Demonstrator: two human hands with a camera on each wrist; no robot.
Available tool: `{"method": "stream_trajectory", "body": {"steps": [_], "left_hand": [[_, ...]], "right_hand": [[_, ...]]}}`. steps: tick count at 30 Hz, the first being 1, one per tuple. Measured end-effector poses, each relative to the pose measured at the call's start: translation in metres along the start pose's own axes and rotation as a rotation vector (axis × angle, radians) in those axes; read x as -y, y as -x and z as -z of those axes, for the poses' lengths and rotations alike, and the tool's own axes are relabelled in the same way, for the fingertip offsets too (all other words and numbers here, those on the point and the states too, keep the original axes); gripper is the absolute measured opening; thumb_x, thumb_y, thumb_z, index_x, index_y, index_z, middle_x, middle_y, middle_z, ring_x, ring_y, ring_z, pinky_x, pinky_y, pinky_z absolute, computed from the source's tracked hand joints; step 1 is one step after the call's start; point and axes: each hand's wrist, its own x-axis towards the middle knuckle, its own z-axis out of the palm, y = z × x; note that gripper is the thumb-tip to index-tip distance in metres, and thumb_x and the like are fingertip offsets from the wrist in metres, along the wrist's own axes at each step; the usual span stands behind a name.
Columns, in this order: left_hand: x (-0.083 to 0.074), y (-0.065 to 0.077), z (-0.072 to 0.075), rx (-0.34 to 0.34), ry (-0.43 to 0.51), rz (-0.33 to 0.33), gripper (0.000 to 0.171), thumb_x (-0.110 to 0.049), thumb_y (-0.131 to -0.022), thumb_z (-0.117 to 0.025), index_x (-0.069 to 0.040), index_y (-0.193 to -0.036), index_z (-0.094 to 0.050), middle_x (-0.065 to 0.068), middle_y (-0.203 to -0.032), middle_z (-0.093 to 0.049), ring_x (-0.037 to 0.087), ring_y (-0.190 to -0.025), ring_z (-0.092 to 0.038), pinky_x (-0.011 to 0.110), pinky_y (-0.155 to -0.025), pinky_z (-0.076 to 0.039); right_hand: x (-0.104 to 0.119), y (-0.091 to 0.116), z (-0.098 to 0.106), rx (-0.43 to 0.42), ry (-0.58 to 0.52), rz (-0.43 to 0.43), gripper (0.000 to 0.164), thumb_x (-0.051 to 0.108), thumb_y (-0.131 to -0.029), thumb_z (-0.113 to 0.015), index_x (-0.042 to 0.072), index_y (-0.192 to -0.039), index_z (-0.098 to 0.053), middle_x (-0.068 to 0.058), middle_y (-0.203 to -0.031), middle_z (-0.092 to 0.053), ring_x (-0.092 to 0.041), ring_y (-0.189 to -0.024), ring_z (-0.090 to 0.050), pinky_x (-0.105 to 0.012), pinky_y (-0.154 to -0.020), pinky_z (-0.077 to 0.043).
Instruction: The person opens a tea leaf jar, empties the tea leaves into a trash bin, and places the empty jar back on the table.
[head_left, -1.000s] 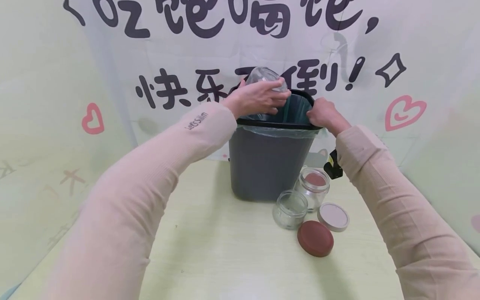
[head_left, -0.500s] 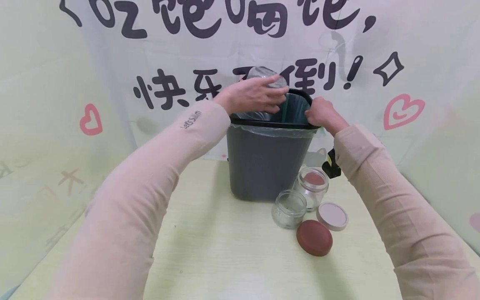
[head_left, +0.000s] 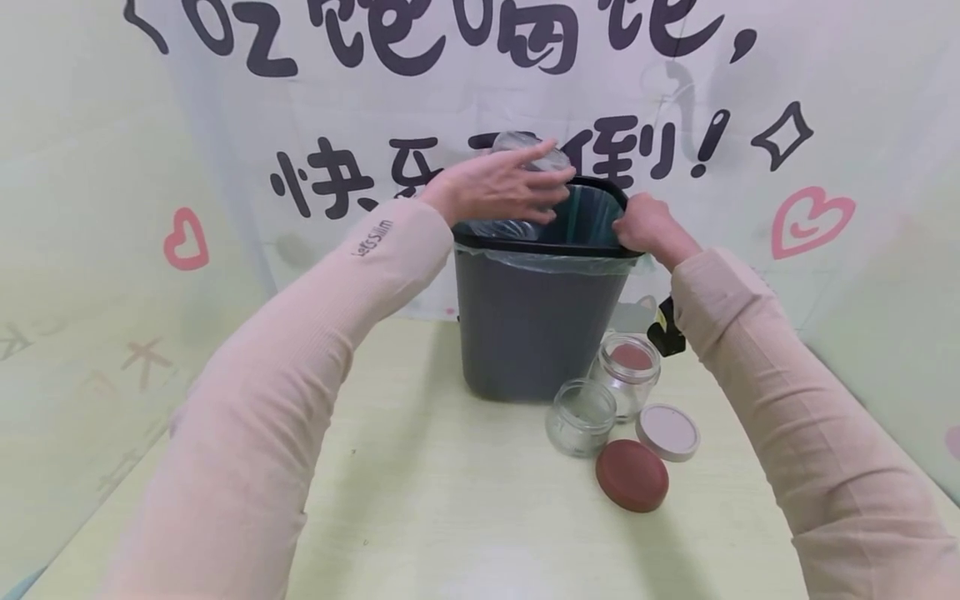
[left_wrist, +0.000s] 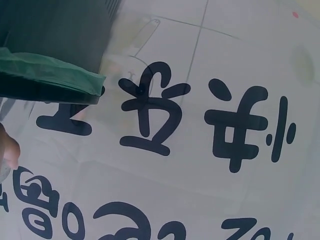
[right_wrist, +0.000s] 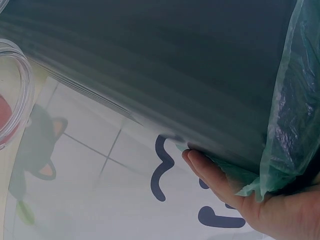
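Note:
A grey waste bin (head_left: pixel 532 325) with a black rim stands upright at the back, lined with a thin green bag (head_left: pixel 592 218). Above its opening, my left hand (head_left: pixel 510 190) holds a clear glass jar (head_left: pixel 517 142), tilted and partly hidden behind the fingers. In the left wrist view only a fingertip (left_wrist: pixel 9 150) shows at the left edge. My right hand (head_left: pixel 647 225) grips the bin's right rim. In the right wrist view the right hand (right_wrist: pixel 230 200) lies against the bin's outer wall (right_wrist: pixel 165 75), by the overhanging bag (right_wrist: pixel 292 110).
An open glass jar (head_left: pixel 581 421) stands before the bin. Another glass jar (head_left: pixel 626 387) next to it shows something reddish inside. A white lid (head_left: pixel 667 432) and a red lid (head_left: pixel 632 477) lie on the table (head_left: pixel 450 500). A black object (head_left: pixel 666 329) sits by the right sleeve.
My left hand has turned slightly and shifted a little left over the bin, with its fingers more spread. The jar tips a bit further. My right hand stays on the rim.

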Motion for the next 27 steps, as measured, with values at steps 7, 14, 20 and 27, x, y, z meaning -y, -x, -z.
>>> {"method": "stream_trajectory", "body": {"steps": [7, 14, 20, 27], "left_hand": [[-0.012, 0.001, -0.001, -0.008, -0.267, 0.072, 0.097, 0.007, -0.066, -0.078, -0.024, -0.143, -0.027, 0.003, -0.151, -0.026, 0.023, -0.138, -0.021, 0.039, -0.106, -0.031], [-0.016, 0.004, -0.001, 0.001, -0.343, 0.187, 0.094, 0.021, -0.061, -0.066, -0.015, -0.140, -0.029, 0.007, -0.148, -0.027, 0.022, -0.136, -0.023, 0.038, -0.104, -0.033], [-0.020, 0.003, -0.001, 0.048, -0.341, 0.278, 0.095, 0.015, -0.059, -0.071, -0.013, -0.140, -0.031, 0.010, -0.145, -0.032, 0.022, -0.136, -0.023, 0.037, -0.103, -0.034], [-0.021, 0.005, -0.001, 0.114, -0.335, 0.344, 0.096, 0.020, -0.056, -0.065, -0.010, -0.141, -0.030, 0.009, -0.146, -0.030, 0.024, -0.137, -0.022, 0.038, -0.103, -0.033]], "right_hand": [[-0.002, -0.001, -0.001, 0.012, 0.003, 0.002, 0.023, 0.007, -0.090, -0.034, -0.009, -0.080, -0.047, -0.023, -0.088, -0.046, -0.040, -0.087, -0.049, -0.046, -0.082, -0.044], [-0.001, -0.002, 0.000, -0.002, 0.023, 0.015, 0.023, 0.007, -0.089, -0.034, -0.009, -0.080, -0.047, -0.024, -0.088, -0.047, -0.040, -0.087, -0.049, -0.047, -0.084, -0.043], [-0.001, -0.002, -0.001, -0.004, 0.019, 0.017, 0.021, 0.007, -0.087, -0.035, -0.009, -0.079, -0.047, -0.024, -0.088, -0.047, -0.039, -0.087, -0.049, -0.047, -0.084, -0.043], [0.000, -0.001, 0.000, -0.003, 0.007, 0.003, 0.020, 0.006, -0.088, -0.035, -0.006, -0.078, -0.046, -0.023, -0.089, -0.046, -0.038, -0.085, -0.048, -0.046, -0.082, -0.044]]}}
